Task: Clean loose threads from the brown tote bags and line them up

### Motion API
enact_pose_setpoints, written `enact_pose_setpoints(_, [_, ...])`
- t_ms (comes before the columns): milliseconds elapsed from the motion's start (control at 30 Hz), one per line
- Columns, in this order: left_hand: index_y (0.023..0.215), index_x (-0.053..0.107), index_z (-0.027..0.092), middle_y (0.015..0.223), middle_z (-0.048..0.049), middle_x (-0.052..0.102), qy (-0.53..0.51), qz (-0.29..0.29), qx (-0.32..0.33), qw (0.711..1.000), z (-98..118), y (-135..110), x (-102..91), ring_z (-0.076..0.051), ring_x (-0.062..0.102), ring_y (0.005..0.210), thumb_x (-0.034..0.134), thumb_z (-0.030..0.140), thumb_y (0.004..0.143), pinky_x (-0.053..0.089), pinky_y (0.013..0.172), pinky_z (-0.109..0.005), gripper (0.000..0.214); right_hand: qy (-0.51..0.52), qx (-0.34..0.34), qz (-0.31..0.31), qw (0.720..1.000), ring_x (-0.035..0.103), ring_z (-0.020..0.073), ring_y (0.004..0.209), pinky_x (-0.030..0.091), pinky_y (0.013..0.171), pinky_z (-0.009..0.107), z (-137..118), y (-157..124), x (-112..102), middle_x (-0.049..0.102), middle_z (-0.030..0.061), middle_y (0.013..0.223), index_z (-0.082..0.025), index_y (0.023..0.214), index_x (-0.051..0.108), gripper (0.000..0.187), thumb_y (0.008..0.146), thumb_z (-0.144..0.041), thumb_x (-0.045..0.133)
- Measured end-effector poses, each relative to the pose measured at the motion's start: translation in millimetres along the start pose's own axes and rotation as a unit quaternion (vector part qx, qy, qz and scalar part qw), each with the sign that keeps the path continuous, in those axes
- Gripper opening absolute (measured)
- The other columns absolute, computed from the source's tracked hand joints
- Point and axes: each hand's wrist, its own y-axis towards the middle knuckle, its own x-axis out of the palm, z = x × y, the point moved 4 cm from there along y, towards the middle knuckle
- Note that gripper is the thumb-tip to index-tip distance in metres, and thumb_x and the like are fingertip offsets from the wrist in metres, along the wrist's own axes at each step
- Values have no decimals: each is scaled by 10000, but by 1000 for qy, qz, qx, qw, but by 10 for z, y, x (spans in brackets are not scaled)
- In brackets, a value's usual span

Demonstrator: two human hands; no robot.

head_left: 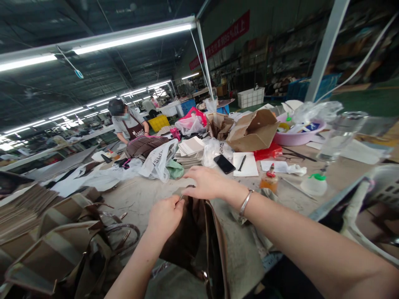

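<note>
A brown handbag (187, 236) stands upright before me on the table, its dark inside showing. One side panel has a small shiny metal fitting low down. My left hand (165, 218) pinches the bag's far top edge between thumb and fingers. Just to the right, my right hand (205, 182) reaches over the same edge, thumb and fingers closing on it; its fingertips are partly hidden. A metal bangle (246, 202) circles the right wrist.
Several unfinished bags (59, 245) and stacked board pieces (25, 207) lie left. Beyond my hands are a phone (224, 164), a notepad with a pen (245, 164), glue bottles (269, 182) and a pink basin (299, 135). A co-worker (129, 124) stands across the table.
</note>
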Motion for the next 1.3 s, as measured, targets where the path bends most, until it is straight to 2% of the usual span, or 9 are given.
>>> enact_pose_setpoints(67, [744, 589, 219, 701, -43, 672, 4, 3, 5, 1000, 3, 1, 5, -212, 630, 700, 345, 365, 866, 314, 554, -276, 310, -26, -10, -6, 1000, 549, 227, 964, 417, 813, 314, 10, -19, 25, 579, 73, 1057, -199, 1021, 605, 399, 705, -443, 624])
enact_pose_setpoints(133, [746, 587, 214, 691, -47, 667, 14, 8, 6, 1000, 2, -4, 15, -215, 631, 686, 345, 370, 865, 313, 543, -278, 312, -48, -18, -13, 999, 548, 216, 939, 420, 792, 304, -11, -27, 61, 575, 59, 1021, -207, 977, 588, 339, 680, -357, 654])
enact_pose_setpoints(233, [774, 591, 207, 703, -56, 669, 16, 16, 7, 1000, -2, -21, 30, -220, 635, 695, 342, 369, 866, 326, 544, -280, 310, -63, -9, -10, 998, 543, 206, 942, 420, 792, 301, -79, -5, 98, 569, 53, 1015, -213, 992, 549, 290, 708, -250, 593])
enact_pose_setpoints(367, [792, 589, 196, 731, -72, 677, 8, 8, 5, 1000, -1, -41, 34, -230, 642, 725, 339, 349, 872, 359, 578, -288, 303, -76, 3, -19, 997, 547, 219, 968, 434, 769, 309, -155, 40, 134, 560, 80, 1079, -202, 1094, 504, 396, 702, -214, 554])
enact_pose_setpoints(467, [816, 588, 189, 750, -83, 679, 8, 1, 5, 1000, 8, -41, 17, -236, 644, 737, 323, 345, 881, 378, 598, -295, 315, -107, 17, -19, 994, 571, 224, 939, 444, 734, 312, -138, 53, 153, 592, 90, 1049, -185, 1063, 529, 345, 719, -191, 514])
enact_pose_setpoints(600, [848, 591, 190, 775, -85, 682, 5, -14, 0, 1000, 22, -37, -6, -239, 647, 752, 316, 338, 886, 392, 614, -296, 315, -136, 31, -39, 989, 593, 228, 911, 445, 721, 309, -77, 52, 171, 643, 91, 972, -188, 943, 607, 215, 775, -239, 484])
enact_pose_setpoints(767, [837, 591, 189, 774, -91, 683, -3, -20, 4, 1000, 29, -29, -2, -244, 647, 758, 311, 327, 889, 394, 620, -299, 316, -150, 44, -65, 986, 606, 237, 901, 448, 711, 306, -31, 54, 173, 666, 103, 940, -198, 921, 654, 240, 815, -343, 493])
enact_pose_setpoints(1000, [846, 584, 191, 769, -90, 683, 6, -11, 9, 1000, 18, -12, 31, -247, 647, 749, 310, 319, 890, 397, 620, -305, 306, -162, 22, -13, 986, 610, 234, 889, 457, 705, 305, -61, 22, 131, 669, 78, 932, -205, 950, 620, 195, 813, -316, 537])
enact_pose_setpoints(1300, [840, 589, 188, 776, -91, 684, -6, -16, 6, 1000, 15, -17, 34, -237, 644, 748, 322, 316, 895, 396, 627, -302, 302, -190, 12, -30, 981, 624, 235, 829, 464, 665, 302, -116, 20, 131, 673, 90, 878, -193, 878, 652, 195, 849, -311, 499])
